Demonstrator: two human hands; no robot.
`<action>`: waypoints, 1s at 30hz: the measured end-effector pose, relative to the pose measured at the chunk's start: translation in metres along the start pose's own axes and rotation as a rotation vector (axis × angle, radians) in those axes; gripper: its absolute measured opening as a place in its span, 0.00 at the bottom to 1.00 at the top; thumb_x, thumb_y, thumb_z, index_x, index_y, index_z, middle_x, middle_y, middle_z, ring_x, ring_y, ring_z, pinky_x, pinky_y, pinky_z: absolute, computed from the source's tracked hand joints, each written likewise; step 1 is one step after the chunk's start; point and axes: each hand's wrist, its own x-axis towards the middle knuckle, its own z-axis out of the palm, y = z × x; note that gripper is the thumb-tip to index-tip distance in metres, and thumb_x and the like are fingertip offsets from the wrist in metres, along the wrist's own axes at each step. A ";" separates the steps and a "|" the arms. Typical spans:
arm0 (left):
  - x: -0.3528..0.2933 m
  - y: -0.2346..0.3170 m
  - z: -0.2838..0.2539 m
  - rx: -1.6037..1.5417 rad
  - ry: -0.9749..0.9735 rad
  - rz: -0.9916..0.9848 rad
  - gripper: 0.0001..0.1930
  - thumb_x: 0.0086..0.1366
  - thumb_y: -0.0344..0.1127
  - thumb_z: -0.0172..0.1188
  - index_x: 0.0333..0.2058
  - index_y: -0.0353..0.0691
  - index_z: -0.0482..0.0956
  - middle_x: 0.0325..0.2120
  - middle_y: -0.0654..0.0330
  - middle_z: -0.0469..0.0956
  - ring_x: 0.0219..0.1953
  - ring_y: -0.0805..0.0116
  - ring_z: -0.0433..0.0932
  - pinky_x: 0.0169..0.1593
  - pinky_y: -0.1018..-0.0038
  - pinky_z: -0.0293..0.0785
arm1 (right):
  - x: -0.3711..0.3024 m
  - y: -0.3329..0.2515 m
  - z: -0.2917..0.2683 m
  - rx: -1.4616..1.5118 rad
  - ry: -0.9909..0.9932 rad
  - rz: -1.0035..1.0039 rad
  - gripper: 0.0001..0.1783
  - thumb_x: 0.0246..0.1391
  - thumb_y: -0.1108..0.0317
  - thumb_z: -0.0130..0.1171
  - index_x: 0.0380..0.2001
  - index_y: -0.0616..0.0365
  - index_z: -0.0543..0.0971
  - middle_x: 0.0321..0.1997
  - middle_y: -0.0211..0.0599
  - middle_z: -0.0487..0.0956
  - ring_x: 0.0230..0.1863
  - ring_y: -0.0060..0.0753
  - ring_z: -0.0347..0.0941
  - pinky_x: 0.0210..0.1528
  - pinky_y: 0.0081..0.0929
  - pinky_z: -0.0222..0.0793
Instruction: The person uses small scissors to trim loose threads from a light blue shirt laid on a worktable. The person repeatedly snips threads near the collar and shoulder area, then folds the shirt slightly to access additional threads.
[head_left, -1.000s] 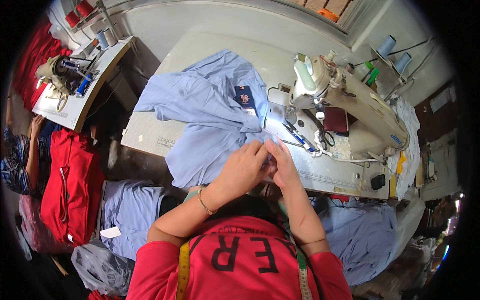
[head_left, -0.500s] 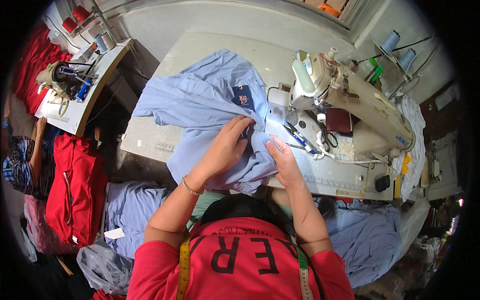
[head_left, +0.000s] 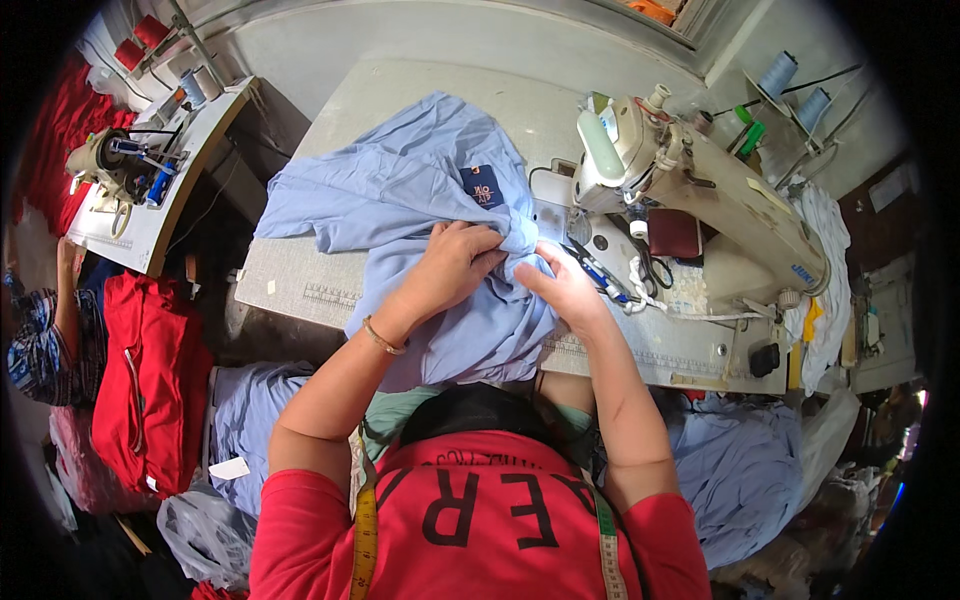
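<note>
A light blue garment (head_left: 400, 185) lies rumpled on the sewing table, its lower part hanging over the near edge toward my lap. A dark blue label (head_left: 482, 187) shows on it. My left hand (head_left: 458, 262) grips the garment from the left, fingers bent into the cloth. From the right my right hand (head_left: 560, 282) pinches a gathered fold of it between thumb and fingers. The two hands are close together just below the label. Right of them stands the sewing machine (head_left: 720, 190), with its needle area a little away from the cloth.
Beside my right hand lie pens (head_left: 598, 275), black-handled scissors (head_left: 655, 270) and a dark red pad (head_left: 675, 233). Blue thread cones (head_left: 778, 75) stand at the far right. At left are another machine (head_left: 105, 170), a red cloth bundle (head_left: 145, 380) and another person's arm (head_left: 66, 300).
Both hands have come closer together on the garment, the right one moving up and left. The gathered fold has risen toward the label, and more cloth hangs near my lap.
</note>
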 end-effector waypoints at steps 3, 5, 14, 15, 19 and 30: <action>0.001 0.012 -0.017 -0.224 -0.127 -0.212 0.08 0.59 0.36 0.55 0.33 0.37 0.75 0.27 0.54 0.75 0.36 0.57 0.73 0.38 0.64 0.65 | 0.012 -0.014 0.002 0.288 -0.200 0.063 0.17 0.54 0.60 0.58 0.41 0.62 0.75 0.40 0.29 0.77 0.41 0.18 0.70 0.47 0.20 0.64; -0.003 0.016 -0.029 -0.418 -0.108 -0.322 0.11 0.58 0.38 0.58 0.35 0.36 0.74 0.28 0.54 0.74 0.33 0.54 0.73 0.33 0.65 0.68 | 0.008 -0.029 0.013 0.571 -0.138 0.068 0.16 0.55 0.61 0.57 0.41 0.61 0.75 0.40 0.29 0.77 0.41 0.19 0.71 0.47 0.21 0.65; -0.074 -0.015 -0.030 0.434 0.188 -0.195 0.27 0.44 0.32 0.64 0.47 0.37 0.70 0.37 0.45 0.73 0.42 0.47 0.71 0.48 0.63 0.67 | -0.012 -0.064 0.010 1.007 -0.211 0.048 0.27 0.55 0.59 0.56 0.54 0.62 0.65 0.51 0.37 0.72 0.50 0.31 0.71 0.53 0.33 0.67; -0.079 -0.028 -0.037 0.411 0.172 -0.247 0.26 0.44 0.31 0.62 0.46 0.37 0.71 0.37 0.45 0.73 0.41 0.46 0.72 0.46 0.63 0.68 | -0.015 -0.065 0.008 1.013 -0.204 0.058 0.27 0.56 0.58 0.55 0.54 0.61 0.64 0.52 0.38 0.72 0.50 0.33 0.71 0.53 0.35 0.67; -0.070 -0.033 -0.066 0.346 0.248 -0.289 0.17 0.43 0.25 0.57 0.37 0.35 0.75 0.30 0.44 0.72 0.35 0.46 0.71 0.41 0.61 0.69 | -0.020 -0.063 0.009 1.048 -0.140 0.028 0.23 0.58 0.61 0.53 0.53 0.61 0.65 0.51 0.38 0.72 0.50 0.33 0.71 0.53 0.36 0.67; -0.039 -0.038 -0.056 0.669 0.196 -0.062 0.15 0.51 0.25 0.51 0.40 0.39 0.74 0.41 0.54 0.69 0.50 0.56 0.66 0.57 0.57 0.54 | -0.028 -0.037 0.023 1.203 -0.045 -0.030 0.23 0.61 0.67 0.47 0.57 0.59 0.59 0.55 0.39 0.68 0.54 0.34 0.67 0.57 0.35 0.64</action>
